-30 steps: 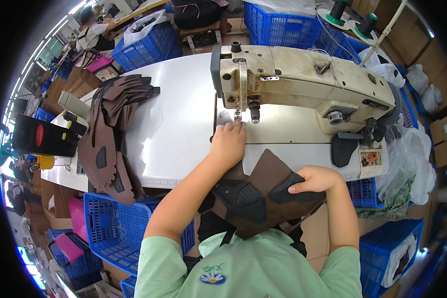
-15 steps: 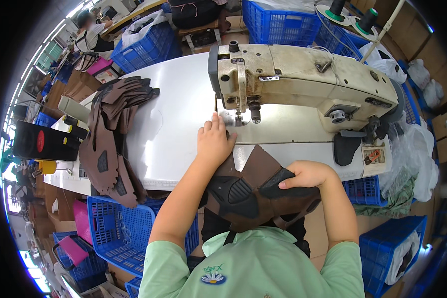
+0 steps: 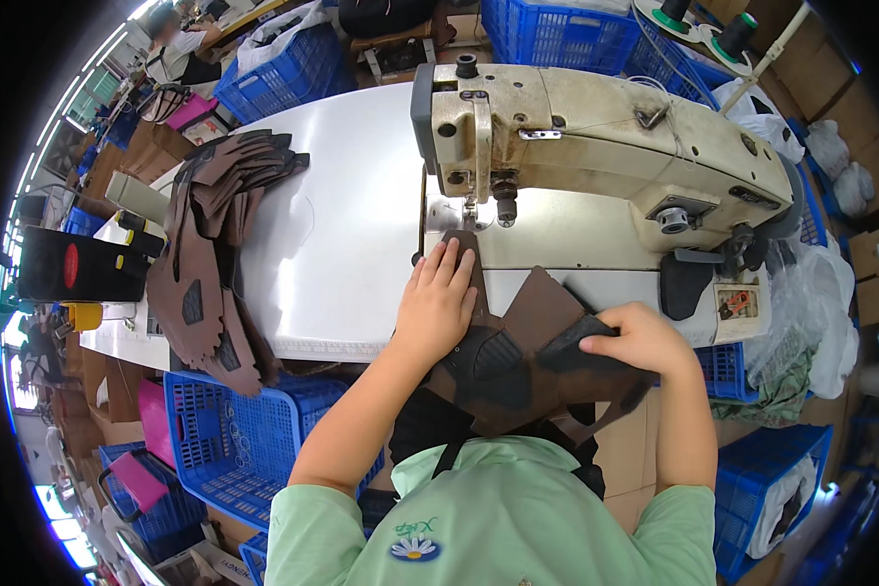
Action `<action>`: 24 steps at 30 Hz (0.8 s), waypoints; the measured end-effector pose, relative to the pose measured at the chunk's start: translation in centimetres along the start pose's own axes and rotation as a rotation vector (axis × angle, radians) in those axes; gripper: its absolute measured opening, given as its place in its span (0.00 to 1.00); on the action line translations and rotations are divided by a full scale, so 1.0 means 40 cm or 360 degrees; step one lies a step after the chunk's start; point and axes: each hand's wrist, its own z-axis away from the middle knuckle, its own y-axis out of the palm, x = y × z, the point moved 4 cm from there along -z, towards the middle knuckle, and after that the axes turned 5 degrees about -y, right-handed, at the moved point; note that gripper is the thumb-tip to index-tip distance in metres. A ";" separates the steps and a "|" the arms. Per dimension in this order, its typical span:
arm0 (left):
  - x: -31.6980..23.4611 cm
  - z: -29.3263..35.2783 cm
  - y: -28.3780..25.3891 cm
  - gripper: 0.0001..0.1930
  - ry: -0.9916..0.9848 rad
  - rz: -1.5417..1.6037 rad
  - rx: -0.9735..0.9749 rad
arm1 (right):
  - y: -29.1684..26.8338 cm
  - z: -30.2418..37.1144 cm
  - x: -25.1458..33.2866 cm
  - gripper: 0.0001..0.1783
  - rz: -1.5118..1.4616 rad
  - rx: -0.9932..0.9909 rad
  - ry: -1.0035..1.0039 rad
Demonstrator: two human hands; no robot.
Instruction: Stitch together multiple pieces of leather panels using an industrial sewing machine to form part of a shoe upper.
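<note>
A brown and black sewn piece (image 3: pixel 503 391), which looks like a shoe upper, hangs over the table's front edge in front of me. Its narrow strip (image 3: pixel 464 249) reaches up to the needle area of the sewing machine (image 3: pixel 576 137). My left hand (image 3: pixel 437 305) lies flat on that strip, fingers stretched toward the presser foot (image 3: pixel 471 210). With the thumb on top and the fingers underneath, my right hand (image 3: pixel 645 339) grips the black part at the piece's right side. The underside of the piece is hidden.
Similar brown pieces (image 3: pixel 210 254) lie stacked on the left of the white table (image 3: pixel 342 195). Blue crates (image 3: pixel 234 439) stand below the table and around it. A loose black piece (image 3: pixel 684 286) rests right of the machine bed. Thread cones (image 3: pixel 737 34) stand behind; another person sits far left.
My left hand has moved back from beside the needle and now lies flat on the strip, whose end has come up to the presser foot. My right hand has shifted slightly right, still gripping the piece.
</note>
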 end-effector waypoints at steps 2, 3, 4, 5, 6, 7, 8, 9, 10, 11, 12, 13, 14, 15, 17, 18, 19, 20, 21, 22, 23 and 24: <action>0.008 -0.003 0.001 0.26 0.0011 -0.0008 -0.0017 | -0.042 0.065 0.085 0.11 0.1053 -0.1067 -0.0256; 0.013 -0.006 0.000 0.26 0.0038 -0.0003 0.0002 | -0.045 0.083 0.126 0.10 0.0970 -0.1276 -0.0315; 0.016 -0.009 -0.002 0.26 0.0075 0.0008 0.0022 | -0.045 0.102 0.163 0.09 0.0886 -0.1493 -0.0364; 0.022 -0.011 -0.003 0.26 0.0077 0.0017 0.0029 | -0.038 0.102 0.180 0.09 0.0865 -0.1420 -0.0441; 0.028 -0.011 -0.004 0.26 0.0116 0.0022 0.0050 | -0.021 0.086 0.180 0.09 0.0753 -0.1266 -0.0420; 0.031 -0.014 -0.006 0.26 0.0162 0.0029 0.0068 | 0.000 0.060 0.179 0.09 0.0566 -0.1135 -0.0553; 0.034 -0.019 -0.008 0.26 0.0170 0.0035 0.0074 | 0.024 0.023 0.170 0.09 0.0373 -0.1001 -0.0683; 0.036 -0.023 -0.011 0.26 0.0199 0.0033 0.0086 | 0.048 -0.019 0.157 0.10 0.0189 -0.0936 -0.0649; 0.041 -0.022 -0.012 0.26 0.0218 0.0024 0.0099 | 0.078 -0.066 0.149 0.12 0.0001 -0.0858 -0.0619; 0.044 -0.026 -0.010 0.26 0.0220 0.0026 0.0108 | 0.100 -0.095 0.159 0.14 0.0001 -0.0891 -0.0666; 0.046 -0.030 -0.010 0.26 0.0236 0.0030 0.0080 | 0.119 -0.125 0.166 0.16 0.0000 -0.0924 -0.0713; 0.046 -0.034 -0.009 0.25 0.0256 0.0037 0.0057 | 0.132 -0.157 0.153 0.20 0.0132 -0.1072 -0.0725; 0.051 -0.038 -0.008 0.25 0.0258 0.0038 0.0070 | 0.137 -0.185 0.145 0.20 0.0122 -0.1071 -0.0715; 0.058 -0.042 -0.008 0.26 0.0257 0.0020 0.0056 | 0.134 -0.209 0.138 0.21 0.0539 -0.1175 -0.0521; 0.063 -0.043 -0.011 0.26 0.0260 0.0006 0.0044 | 0.143 -0.246 0.126 0.23 0.1204 -0.1278 -0.0287; 0.064 -0.044 -0.011 0.26 0.0267 0.0011 0.0057 | 0.146 -0.251 0.117 0.23 0.1197 -0.1276 -0.0273; 0.066 -0.044 -0.013 0.26 0.0257 0.0019 0.0064 | 0.149 -0.247 0.131 0.24 0.1259 -0.1309 -0.0379; 0.068 -0.043 -0.014 0.27 0.0247 0.0026 0.0071 | 0.154 -0.245 0.139 0.24 0.1320 -0.1341 -0.0487; 0.070 -0.042 -0.014 0.27 0.0245 0.0031 0.0083 | 0.159 -0.246 0.134 0.24 0.1314 -0.1332 -0.0479; 0.068 -0.043 -0.014 0.26 0.0248 0.0034 0.0074 | 0.164 -0.243 0.133 0.25 0.1293 -0.1313 -0.0609; 0.067 -0.045 -0.014 0.26 0.0250 0.0036 0.0064 | 0.169 -0.240 0.134 0.25 0.1270 -0.1292 -0.0741; 0.066 -0.044 -0.013 0.26 0.0251 0.0041 0.0072 | 0.168 -0.243 0.133 0.25 0.1267 -0.1289 -0.0733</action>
